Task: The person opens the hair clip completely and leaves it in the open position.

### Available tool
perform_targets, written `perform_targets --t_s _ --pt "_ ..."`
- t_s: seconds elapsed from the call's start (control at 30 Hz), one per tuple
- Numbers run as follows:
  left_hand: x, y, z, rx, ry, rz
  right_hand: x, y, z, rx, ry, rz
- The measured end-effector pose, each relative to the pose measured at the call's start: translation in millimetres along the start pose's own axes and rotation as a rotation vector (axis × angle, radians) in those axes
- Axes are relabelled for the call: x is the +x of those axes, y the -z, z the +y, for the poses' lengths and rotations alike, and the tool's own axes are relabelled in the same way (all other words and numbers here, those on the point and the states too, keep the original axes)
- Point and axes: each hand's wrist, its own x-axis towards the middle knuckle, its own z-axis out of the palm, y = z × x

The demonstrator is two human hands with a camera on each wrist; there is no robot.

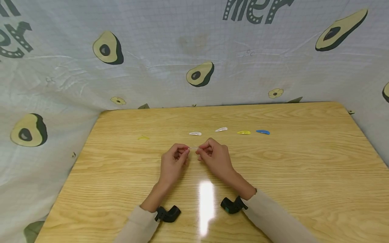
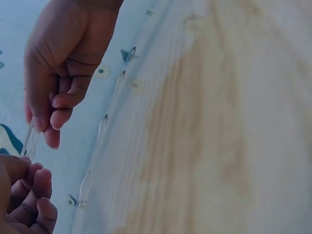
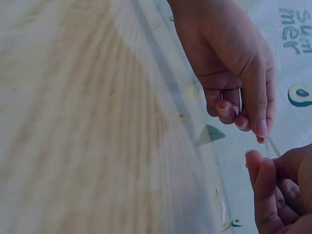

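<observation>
A thin white snap hair clip [image 1: 193, 147] is held edge-on between both hands above the table. My left hand [image 1: 174, 163] pinches one end between thumb and forefinger, and my right hand [image 1: 216, 158] pinches the other end likewise. In the left wrist view, the clip [image 2: 28, 139] spans the gap between the right hand [image 2: 68, 63] above and the left hand [image 2: 27, 200] below. From the right wrist, a sliver of the clip [image 3: 273, 146] shows between the fingertips. Just beyond the hands lie a white clip [image 1: 195, 133] and another white clip [image 1: 221, 129].
Farther right on the wooden table [image 1: 304, 162] lie a yellow clip [image 1: 243, 132] and a blue clip [image 1: 262, 132]. Another yellow clip [image 1: 144, 137] lies to the left. An avocado-print cloth [image 1: 158, 44] hangs behind the table's far edge.
</observation>
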Motion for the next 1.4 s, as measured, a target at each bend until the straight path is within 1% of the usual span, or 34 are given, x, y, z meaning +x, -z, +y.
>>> perform_targets --t_s 0.1,0.3,0.4,0.57,0.63,0.8,0.87,1.0,1.17,1.27,1.4 --pt "2.6 6.6 0.9 0.048 -0.035 0.031 6.3 -8.3 -1.1 -0.026 0.028 0.002" --pt "9.0 19.7 -6.4 0.09 -0.084 0.082 17.5 -26.7 0.7 -0.06 0.054 0.015" --pt "11.8 25.3 -9.0 0.111 -0.099 0.098 23.2 -34.5 1.9 -0.062 0.064 0.024" --pt "17.4 34.2 -14.5 0.127 -0.093 0.138 33.5 -45.1 1.5 -0.07 0.082 0.017" --pt "21.4 37.6 -23.2 0.131 -0.094 0.154 36.7 -48.7 0.2 -0.074 0.075 0.025" --pt "29.5 45.9 -51.6 0.153 -0.122 0.198 42.6 -59.0 -2.2 -0.063 0.039 0.05" --pt "30.8 48.9 -58.1 0.16 -0.121 0.221 44.9 -63.3 -2.5 -0.059 0.035 0.057" --pt "32.4 53.9 -65.7 0.178 -0.102 0.262 48.6 -70.9 -1.0 -0.067 0.02 0.083" --pt "34.7 56.8 -70.1 0.205 -0.074 0.308 53.7 -78.1 3.5 -0.035 0.001 0.09" --pt "36.4 57.8 -72.3 0.234 -0.064 0.34 57.5 -82.9 7.0 -0.014 -0.012 0.093" --pt "37.8 58.6 -76.4 0.297 -0.066 0.376 61.8 -89.7 11.0 -0.014 -0.035 0.11"
